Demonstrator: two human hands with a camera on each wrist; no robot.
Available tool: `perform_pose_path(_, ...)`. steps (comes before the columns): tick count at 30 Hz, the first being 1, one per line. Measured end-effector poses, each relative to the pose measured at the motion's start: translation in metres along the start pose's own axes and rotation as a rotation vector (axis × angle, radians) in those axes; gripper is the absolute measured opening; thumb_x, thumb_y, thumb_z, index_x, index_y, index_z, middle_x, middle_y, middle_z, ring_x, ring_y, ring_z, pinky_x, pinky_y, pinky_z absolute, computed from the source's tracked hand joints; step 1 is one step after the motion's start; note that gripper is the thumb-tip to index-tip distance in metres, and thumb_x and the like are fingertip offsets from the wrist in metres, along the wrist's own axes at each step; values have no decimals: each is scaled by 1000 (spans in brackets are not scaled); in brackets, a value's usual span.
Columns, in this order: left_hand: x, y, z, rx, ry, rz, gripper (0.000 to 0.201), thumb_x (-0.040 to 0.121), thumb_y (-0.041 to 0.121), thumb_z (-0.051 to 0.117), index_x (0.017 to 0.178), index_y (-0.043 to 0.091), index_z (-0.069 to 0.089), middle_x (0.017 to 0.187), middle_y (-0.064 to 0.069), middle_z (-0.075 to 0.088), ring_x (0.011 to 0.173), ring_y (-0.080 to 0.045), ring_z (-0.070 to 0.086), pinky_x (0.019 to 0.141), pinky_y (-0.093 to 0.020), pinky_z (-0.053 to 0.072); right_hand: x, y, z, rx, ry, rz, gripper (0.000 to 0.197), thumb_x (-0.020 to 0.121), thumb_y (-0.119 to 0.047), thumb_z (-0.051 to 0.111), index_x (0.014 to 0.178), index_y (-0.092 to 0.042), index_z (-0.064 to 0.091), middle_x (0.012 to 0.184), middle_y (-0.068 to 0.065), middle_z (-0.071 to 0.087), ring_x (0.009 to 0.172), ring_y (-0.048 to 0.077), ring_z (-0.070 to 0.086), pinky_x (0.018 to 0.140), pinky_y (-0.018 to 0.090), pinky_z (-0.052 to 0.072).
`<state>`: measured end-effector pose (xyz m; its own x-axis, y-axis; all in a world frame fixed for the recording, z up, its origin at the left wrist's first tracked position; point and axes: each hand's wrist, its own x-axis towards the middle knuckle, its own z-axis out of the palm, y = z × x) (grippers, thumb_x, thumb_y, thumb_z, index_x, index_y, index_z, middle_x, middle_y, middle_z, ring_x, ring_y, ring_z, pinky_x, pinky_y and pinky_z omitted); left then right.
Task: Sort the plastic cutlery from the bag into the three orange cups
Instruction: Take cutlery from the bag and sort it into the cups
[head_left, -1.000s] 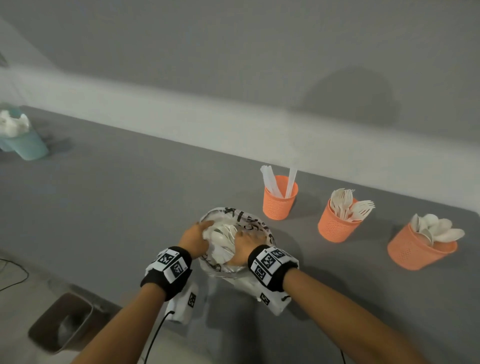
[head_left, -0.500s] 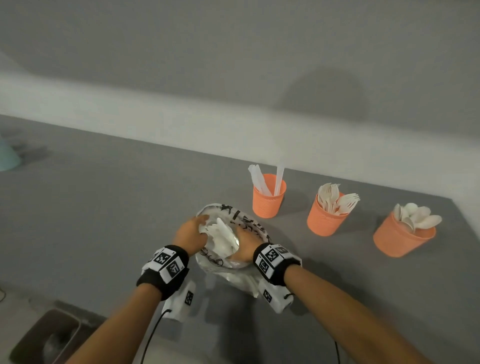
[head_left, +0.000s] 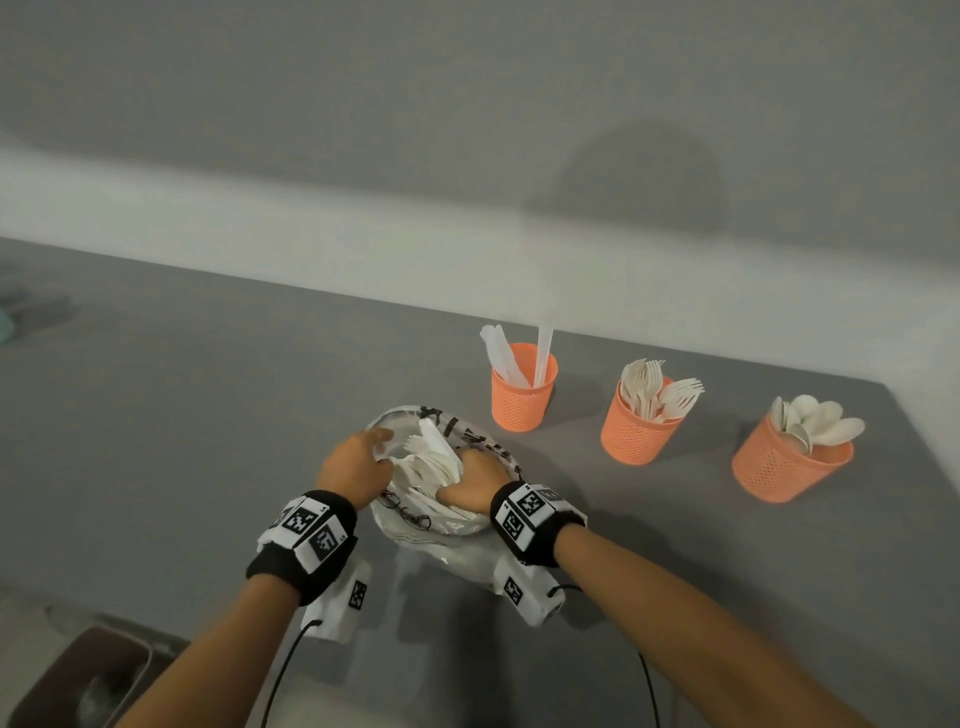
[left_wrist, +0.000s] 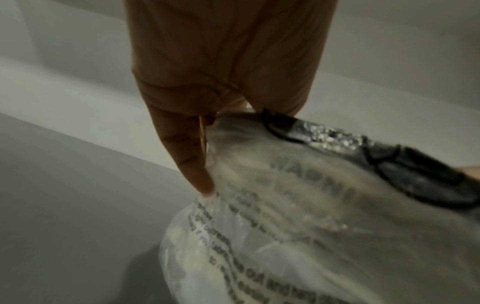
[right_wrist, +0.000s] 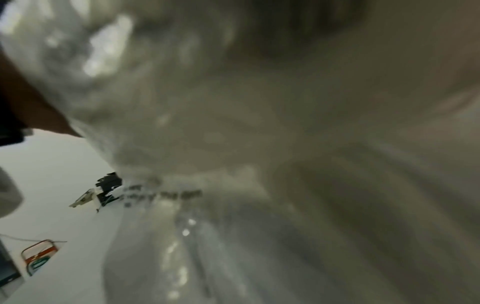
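The bag (head_left: 441, 514) is pinched open at its left rim by the left hand (head_left: 356, 467), while the right hand (head_left: 475, 486), fingers hidden, is buried among cutlery (head_left: 428, 460), cups (head_left: 523, 387) lying far-right.

A clear plastic bag (head_left: 470, 551) with black print stands open on the table, with a heap of white plastic cutlery (head_left: 428, 465) inside its mouth. Three orange mesh cups stand in a row just behind and to the right. The first cup (head_left: 522, 397) holds a few knives, the second cup (head_left: 636, 431) holds forks, and the third cup (head_left: 784, 465), a little tilted, holds spoons.
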<state>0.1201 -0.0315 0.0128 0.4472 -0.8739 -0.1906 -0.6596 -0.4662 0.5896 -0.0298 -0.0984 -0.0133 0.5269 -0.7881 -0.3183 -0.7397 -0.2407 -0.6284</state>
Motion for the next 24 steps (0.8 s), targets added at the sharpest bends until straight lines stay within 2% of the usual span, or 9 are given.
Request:
perform_pose_path(3, 4, 1, 2, 18, 5, -30, 42, 88, 9, 46, 130, 15, 50, 131, -11, 56, 118, -30, 54, 99, -37, 42, -6, 0, -5, 69, 26, -51, 15, 75, -20, 65, 88, -16, 60, 88, 8, 65, 79, 25, 59, 68, 25, 40)
perform_pose_path(6, 9, 2, 3, 20, 0, -37, 38, 91, 11, 41, 127, 14, 54, 128, -13, 58, 116, -31, 55, 97, -35, 41, -9, -1, -8, 105, 34, -108, 21, 77, -21, 64, 95, -12, 61, 95, 11, 68, 88, 28, 62, 71, 27, 43)
perform_pose_path(8, 11, 6, 1, 31, 13, -10, 33, 93, 13, 41, 120, 11, 60, 124, -14, 60, 112, -32, 56, 93, -32, 42, -11, -3, -9, 196, 65, -146, 17, 78, -19, 65, 94, -15, 60, 88, 8, 67, 82, 25, 62, 71, 26, 44)
perform_pose_path(11, 7, 19, -8, -53, 215, 104, 27, 94, 13, 45, 108, 6, 67, 117, -19, 59, 105, -33, 57, 89, -33, 41, -14, -13, -21, 450, 146, -150, 11, 79, -12, 65, 85, -17, 56, 68, -5, 58, 68, 16, 58, 63, 24, 44)
perform_pose_path(13, 0, 36, -15, -259, 386, 187, 24, 94, 11, 45, 102, 5, 67, 112, -14, 61, 100, -26, 58, 85, -29, 42, -16, -21, -37, 604, 228, -153, 12, 79, -4, 61, 78, -14, 55, 63, -6, 53, 59, 10, 54, 57, 19, 44)
perform_pose_path(15, -7, 57, -18, -510, 421, 230, 23, 95, 10, 42, 97, 5, 65, 101, -7, 64, 90, -17, 57, 79, -24, 43, -20, -28, -58, 762, 327, -151, 16, 80, 3, 57, 75, -12, 54, 62, -3, 51, 52, 7, 50, 53, 21, 44)
perform_pose_path(19, -20, 99, -6, -908, 217, 189, 26, 99, 13, 35, 91, 8, 60, 82, -3, 60, 77, -12, 56, 73, -26, 46, -27, -26, -98, 1025, 532, -127, 23, 77, 3, 58, 67, -18, 56, 56, 4, 49, 37, 7, 47, 44, 22, 42)
perform_pose_path(22, -19, 119, 22, -1089, -70, -11, 31, 99, 21, 33, 87, 11, 60, 82, -6, 62, 77, -16, 57, 73, -27, 45, -38, -15, -123, 1058, 635, -160, 28, 79, 11, 55, 67, -15, 56, 47, -5, 53, 38, -1, 48, 43, 14, 43)
perform_pose_path(24, -20, 131, 42, -1163, -310, -187, 36, 100, 30, 31, 89, 9, 59, 78, -6, 60, 74, -18, 56, 70, -27, 46, -45, -6, -134, 1051, 713, -173, 26, 78, 10, 58, 69, -14, 57, 53, -5, 55, 43, -1, 52, 49, 15, 45)
